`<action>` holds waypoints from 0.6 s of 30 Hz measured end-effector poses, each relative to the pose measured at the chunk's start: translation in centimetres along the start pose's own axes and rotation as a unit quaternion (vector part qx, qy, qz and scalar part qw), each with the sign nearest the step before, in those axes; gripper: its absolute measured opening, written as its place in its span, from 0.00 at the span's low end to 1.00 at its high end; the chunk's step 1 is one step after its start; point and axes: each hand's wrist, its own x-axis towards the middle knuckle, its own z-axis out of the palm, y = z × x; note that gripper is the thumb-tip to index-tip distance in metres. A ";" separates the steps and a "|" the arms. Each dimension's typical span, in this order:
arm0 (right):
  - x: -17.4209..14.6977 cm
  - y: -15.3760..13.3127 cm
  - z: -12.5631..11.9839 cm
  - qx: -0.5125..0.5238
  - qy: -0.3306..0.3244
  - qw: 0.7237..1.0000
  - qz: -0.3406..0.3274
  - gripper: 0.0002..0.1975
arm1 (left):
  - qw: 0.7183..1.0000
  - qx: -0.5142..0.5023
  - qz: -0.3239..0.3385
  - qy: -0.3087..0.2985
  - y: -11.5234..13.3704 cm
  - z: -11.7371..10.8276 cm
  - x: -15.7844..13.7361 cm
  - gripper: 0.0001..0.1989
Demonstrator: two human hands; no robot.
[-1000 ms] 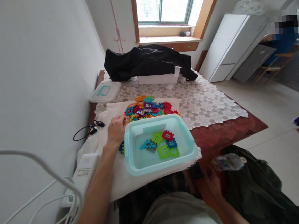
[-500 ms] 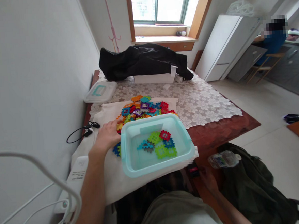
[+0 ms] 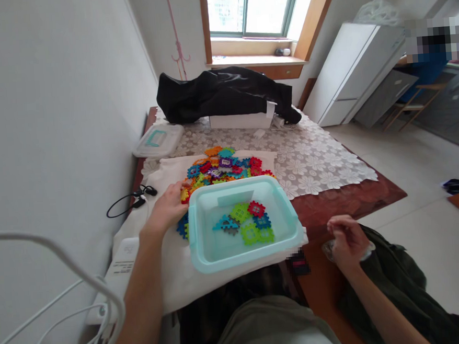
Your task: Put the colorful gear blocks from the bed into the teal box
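Left arm stretched forward, left hand palm down, fingers spread loosely. Right forearm raised, right hand loosely curled, fingers bent inward, holding nothing visible.

We can read no text, brand, number or sign here. The white power strip at the table's left edge carries a small printed label, but its lines are too small and blurred for us to make out. A white tag hangs by the black cloth at the far end, and we see no legible print on it. The patch beside the tub's near corner is pixelated.
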 end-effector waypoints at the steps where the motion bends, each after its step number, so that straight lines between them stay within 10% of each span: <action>1: 2.1 -0.8 1.2 0.019 -0.001 1.000 0.008 0.09 | 1.000 -0.006 0.005 0.003 0.0 0.0 0.1 0.31; 9: 14.5 -0.1 15.6 0.021 -0.249 0.968 0.035 0.23 | 0.998 -0.064 0.019 0.022 0.9 0.4 0.6 0.28; 14: 15.9 1.0 23.9 -0.103 -0.443 0.890 0.005 0.43 | 0.997 -0.073 0.017 0.036 1.8 1.0 0.3 0.33; 18: 14.9 0.2 26.3 -0.114 -0.480 0.869 -0.044 0.38 | 0.994 -0.095 0.057 0.023 2.4 1.1 0.4 0.29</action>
